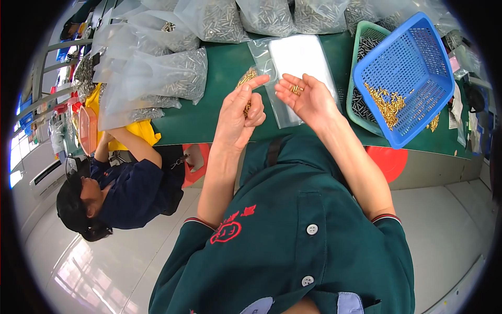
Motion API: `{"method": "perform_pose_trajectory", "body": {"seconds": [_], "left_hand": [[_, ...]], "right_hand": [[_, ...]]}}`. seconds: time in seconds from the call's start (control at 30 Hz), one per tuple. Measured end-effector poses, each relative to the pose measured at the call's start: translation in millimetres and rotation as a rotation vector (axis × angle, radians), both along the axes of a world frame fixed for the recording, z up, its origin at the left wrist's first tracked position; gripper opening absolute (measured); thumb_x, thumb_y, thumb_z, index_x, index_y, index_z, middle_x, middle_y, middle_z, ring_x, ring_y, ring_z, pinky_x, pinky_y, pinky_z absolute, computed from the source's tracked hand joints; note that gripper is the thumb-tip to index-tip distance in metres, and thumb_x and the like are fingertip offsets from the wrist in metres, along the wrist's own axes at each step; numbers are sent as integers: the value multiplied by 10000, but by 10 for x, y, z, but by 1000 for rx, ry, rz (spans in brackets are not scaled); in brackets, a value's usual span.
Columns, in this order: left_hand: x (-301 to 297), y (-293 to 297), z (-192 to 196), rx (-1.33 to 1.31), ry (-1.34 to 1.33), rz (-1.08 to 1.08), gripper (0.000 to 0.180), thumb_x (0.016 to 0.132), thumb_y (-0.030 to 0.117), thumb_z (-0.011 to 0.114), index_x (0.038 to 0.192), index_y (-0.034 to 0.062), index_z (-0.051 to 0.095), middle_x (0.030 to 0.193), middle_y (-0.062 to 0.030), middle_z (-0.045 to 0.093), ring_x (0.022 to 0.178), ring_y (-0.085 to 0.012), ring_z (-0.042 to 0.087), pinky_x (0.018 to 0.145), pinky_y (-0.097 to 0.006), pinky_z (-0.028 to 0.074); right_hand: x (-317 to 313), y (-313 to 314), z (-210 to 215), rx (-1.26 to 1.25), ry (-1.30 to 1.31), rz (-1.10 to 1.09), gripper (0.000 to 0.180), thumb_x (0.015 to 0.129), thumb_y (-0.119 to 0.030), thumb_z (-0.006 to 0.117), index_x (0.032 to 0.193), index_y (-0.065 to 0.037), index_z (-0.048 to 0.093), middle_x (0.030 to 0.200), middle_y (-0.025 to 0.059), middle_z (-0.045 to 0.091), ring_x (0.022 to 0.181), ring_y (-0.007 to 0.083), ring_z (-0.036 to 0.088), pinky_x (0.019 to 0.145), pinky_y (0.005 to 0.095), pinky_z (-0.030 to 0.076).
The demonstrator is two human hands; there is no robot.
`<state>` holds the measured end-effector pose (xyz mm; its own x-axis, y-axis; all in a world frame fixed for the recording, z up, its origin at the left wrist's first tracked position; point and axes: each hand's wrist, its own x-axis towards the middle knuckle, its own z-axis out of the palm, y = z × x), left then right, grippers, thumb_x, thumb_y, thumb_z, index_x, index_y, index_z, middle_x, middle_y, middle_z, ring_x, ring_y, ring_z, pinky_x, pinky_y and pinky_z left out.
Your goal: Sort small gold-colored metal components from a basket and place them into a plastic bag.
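My right hand is turned palm up, fingers slightly cupped, with several small brass-coloured pins lying on them. Facing it, my left hand has its index finger stretched toward the right hand and its other fingers curled in. Whether those curled fingers hold anything is hidden. More brass-coloured pins show behind the left hand and through the gap beside its thumb. Under and beyond both hands lies a stack of clear plastic bags on the green table.
At right a blue basket holding brass-coloured pins rests tilted on a green basket of dark pins. Filled plastic bags line the back and left. A co-worker is at left, near a red stool.
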<state>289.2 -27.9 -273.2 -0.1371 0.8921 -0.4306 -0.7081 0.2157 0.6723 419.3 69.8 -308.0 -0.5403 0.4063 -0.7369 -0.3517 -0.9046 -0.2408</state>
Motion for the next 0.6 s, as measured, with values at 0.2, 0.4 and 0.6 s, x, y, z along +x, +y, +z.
{"method": "perform_pose_trajectory", "body": {"seconds": [0.2,0.4,0.6], "left_hand": [[-44,-40,39,-10,11,29,372,944,235,349,1163,-54,434,507,25,336,421,-42,227,410,-187,209],[-55,-106,39,-16,12,79,378,944,225,350,1189,-56,411,507,49,315,411,-22,219,396,-177,189],[-78,-126,37,-8,5,97,378,942,223,357,1191,-57,405,509,47,317,411,-21,220,397,-177,187]], "right_hand": [[-332,423,-519,124,-235,157,366,901,-222,277,980,67,486,897,170,526,802,267,564,742,367,470],[-536,606,-717,128,-330,333,453,892,-314,321,1015,96,470,942,201,509,851,308,552,795,396,454],[-668,647,-607,-13,-275,476,717,886,-475,324,1179,180,317,1229,305,328,1148,386,363,976,402,321]]}}
